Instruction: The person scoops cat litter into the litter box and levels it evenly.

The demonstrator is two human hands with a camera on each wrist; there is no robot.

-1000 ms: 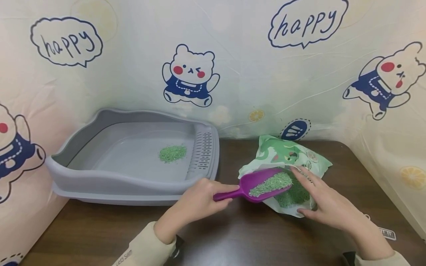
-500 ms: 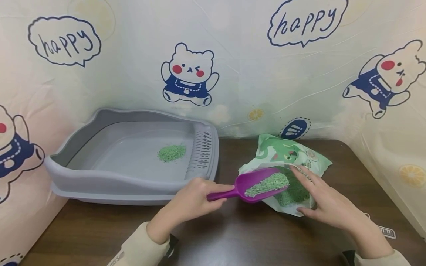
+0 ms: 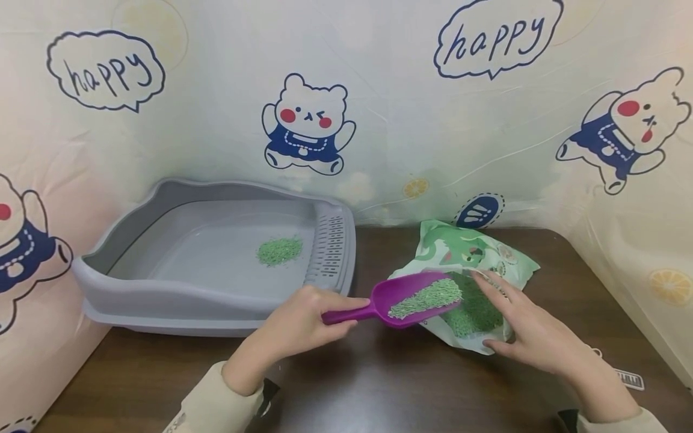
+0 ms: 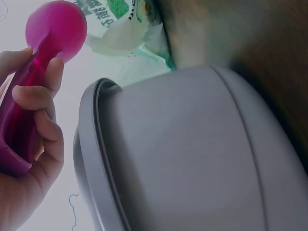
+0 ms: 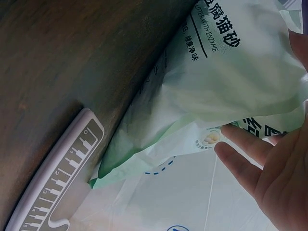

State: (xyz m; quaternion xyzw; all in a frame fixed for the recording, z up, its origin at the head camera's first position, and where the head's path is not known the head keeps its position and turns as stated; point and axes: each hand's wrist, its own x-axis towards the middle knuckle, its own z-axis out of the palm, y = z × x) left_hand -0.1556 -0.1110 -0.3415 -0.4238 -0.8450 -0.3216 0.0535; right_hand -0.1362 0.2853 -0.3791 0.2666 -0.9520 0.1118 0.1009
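A purple scoop carries a heap of green litter pellets. My left hand grips its handle, fingers curled round it in the left wrist view. The scoop's front end overlaps the mouth of a green and white cat litter bag, which lies on its side with pellets showing inside. At the bag's mouth, my right hand rests with spread, fairly straight fingers on the upper edge and the thumb on the lower edge. Left of the bag stands a grey litter box with a small pile of pellets inside.
On the dark wooden table, a flat tag with a piano-key pattern lies by my right wrist. A printed curtain hangs behind and at both sides. The litter box's raised wall stands close to my left hand.
My left hand has drawn the loaded scoop a little to the left, partly out of the bag's mouth. My right hand and the bag have stayed in place.
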